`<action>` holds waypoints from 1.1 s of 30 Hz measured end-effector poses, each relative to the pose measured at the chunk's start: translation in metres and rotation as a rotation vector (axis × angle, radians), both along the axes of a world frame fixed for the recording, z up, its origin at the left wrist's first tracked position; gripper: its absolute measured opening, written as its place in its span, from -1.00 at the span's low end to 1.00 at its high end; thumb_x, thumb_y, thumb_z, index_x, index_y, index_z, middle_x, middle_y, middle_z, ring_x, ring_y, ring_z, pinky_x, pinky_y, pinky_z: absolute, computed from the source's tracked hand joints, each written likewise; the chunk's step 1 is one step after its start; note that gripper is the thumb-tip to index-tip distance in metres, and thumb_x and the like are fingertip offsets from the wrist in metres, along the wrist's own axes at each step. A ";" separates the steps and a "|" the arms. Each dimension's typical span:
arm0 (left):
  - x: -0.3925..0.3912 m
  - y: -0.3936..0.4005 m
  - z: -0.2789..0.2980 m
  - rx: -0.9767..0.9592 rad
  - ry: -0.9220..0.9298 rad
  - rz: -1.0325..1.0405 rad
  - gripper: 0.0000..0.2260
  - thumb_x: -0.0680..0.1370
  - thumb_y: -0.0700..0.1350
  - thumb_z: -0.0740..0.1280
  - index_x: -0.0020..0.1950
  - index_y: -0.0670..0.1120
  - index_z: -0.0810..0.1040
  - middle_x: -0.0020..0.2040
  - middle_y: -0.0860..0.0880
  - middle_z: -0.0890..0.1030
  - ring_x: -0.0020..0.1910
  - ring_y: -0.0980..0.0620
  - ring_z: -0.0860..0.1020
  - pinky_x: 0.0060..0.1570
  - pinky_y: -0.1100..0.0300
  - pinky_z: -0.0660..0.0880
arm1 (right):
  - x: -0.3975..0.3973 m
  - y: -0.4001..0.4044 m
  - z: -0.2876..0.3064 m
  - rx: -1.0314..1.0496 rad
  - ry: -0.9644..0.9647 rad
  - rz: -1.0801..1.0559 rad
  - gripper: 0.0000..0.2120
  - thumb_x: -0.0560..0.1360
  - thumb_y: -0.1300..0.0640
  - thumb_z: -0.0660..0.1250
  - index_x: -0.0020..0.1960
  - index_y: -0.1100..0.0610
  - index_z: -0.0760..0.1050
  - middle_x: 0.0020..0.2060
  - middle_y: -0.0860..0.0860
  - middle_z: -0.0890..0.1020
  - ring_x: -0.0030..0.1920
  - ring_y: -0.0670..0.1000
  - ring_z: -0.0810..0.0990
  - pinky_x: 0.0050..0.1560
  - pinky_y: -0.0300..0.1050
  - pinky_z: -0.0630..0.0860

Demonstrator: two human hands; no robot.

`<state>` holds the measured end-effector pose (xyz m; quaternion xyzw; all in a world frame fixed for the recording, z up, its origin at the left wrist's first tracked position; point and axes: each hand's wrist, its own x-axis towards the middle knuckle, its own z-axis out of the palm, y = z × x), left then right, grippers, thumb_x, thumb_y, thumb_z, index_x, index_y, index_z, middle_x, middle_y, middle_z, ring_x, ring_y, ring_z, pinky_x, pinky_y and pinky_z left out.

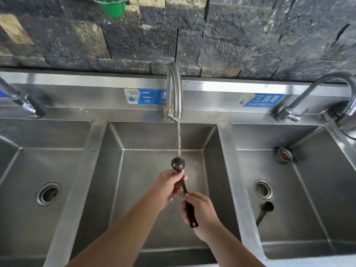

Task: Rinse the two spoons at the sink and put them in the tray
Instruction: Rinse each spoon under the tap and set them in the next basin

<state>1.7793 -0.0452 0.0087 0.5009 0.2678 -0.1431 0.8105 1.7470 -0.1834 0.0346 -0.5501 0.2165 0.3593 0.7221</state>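
Observation:
A dark brown spoon (pixel 178 163) is held over the middle sink basin (pixel 134 189), its round bowl right under the thin stream of water from the middle tap (pixel 174 89). My right hand (pixel 200 211) grips the lower handle. My left hand (pixel 167 185) is closed around the neck just below the bowl. A second dark spoon (pixel 265 210) lies on the floor of the right basin (pixel 308 199), below that basin's drain. No tray is in view.
Three steel basins stand side by side under a dark stone wall. The left basin (pixel 25 209) and the right basin each have a tap. Blue labels are stuck on the backsplash. A green object (pixel 113 6) hangs at the top.

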 end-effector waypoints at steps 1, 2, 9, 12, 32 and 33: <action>-0.002 -0.001 0.000 0.006 0.009 0.003 -0.85 0.57 -0.25 0.27 -0.12 -0.11 0.61 -0.25 -0.05 0.67 -0.47 0.05 0.54 -0.55 0.25 0.42 | -0.001 0.000 -0.001 0.001 -0.003 -0.009 -0.82 0.56 0.31 0.22 0.00 0.35 0.59 -0.43 0.17 0.54 -0.51 0.06 0.44 -0.53 -0.15 0.31; -0.002 -0.002 0.001 0.010 0.017 0.002 -0.85 0.57 -0.26 0.26 -0.08 -0.12 0.62 -0.24 -0.05 0.69 -0.46 0.05 0.57 -0.54 0.26 0.42 | 0.001 0.000 -0.002 0.007 -0.004 -0.020 -0.81 0.56 0.32 0.20 -0.01 0.36 0.57 -0.44 0.17 0.53 -0.51 0.06 0.43 -0.54 -0.16 0.31; 0.025 0.015 0.034 0.090 -0.097 -0.057 -0.81 0.57 -0.33 0.23 0.00 -0.14 0.61 -0.15 -0.08 0.69 -0.35 0.05 0.62 -0.38 0.19 0.30 | 0.052 0.021 0.014 0.138 -0.079 -0.041 -0.76 0.57 0.32 0.11 0.02 0.31 0.56 -0.41 0.13 0.53 -0.55 0.00 0.43 -0.58 -0.25 0.31; 0.042 0.026 0.049 0.120 -0.188 -0.076 -0.82 0.57 -0.35 0.22 -0.03 -0.17 0.60 -0.13 -0.20 0.61 -0.37 -0.05 0.51 -0.34 0.11 0.29 | 0.076 0.031 0.022 0.207 -0.118 -0.016 -0.78 0.59 0.30 0.12 0.06 0.26 0.53 -0.39 0.11 0.53 -0.53 -0.01 0.45 -0.56 -0.26 0.32; 0.115 0.079 0.113 0.014 -0.345 0.142 -0.85 0.56 -0.28 0.27 0.03 -0.12 0.60 -0.36 -0.02 0.62 -0.50 0.04 0.43 -0.56 0.20 0.38 | 0.167 0.087 0.081 0.391 -0.221 0.153 -0.83 0.59 0.21 0.12 -0.03 0.16 0.49 -0.39 -0.02 0.61 -0.37 -0.10 0.57 -0.28 -0.18 0.21; 0.114 0.080 0.111 0.016 -0.348 0.139 -0.85 0.57 -0.28 0.27 0.06 -0.12 0.59 -0.34 -0.03 0.63 -0.49 0.03 0.44 -0.56 0.19 0.39 | 0.166 0.087 0.079 0.390 -0.220 0.156 -0.82 0.60 0.19 0.12 -0.02 0.15 0.50 -0.38 -0.03 0.62 -0.36 -0.10 0.57 -0.27 -0.18 0.23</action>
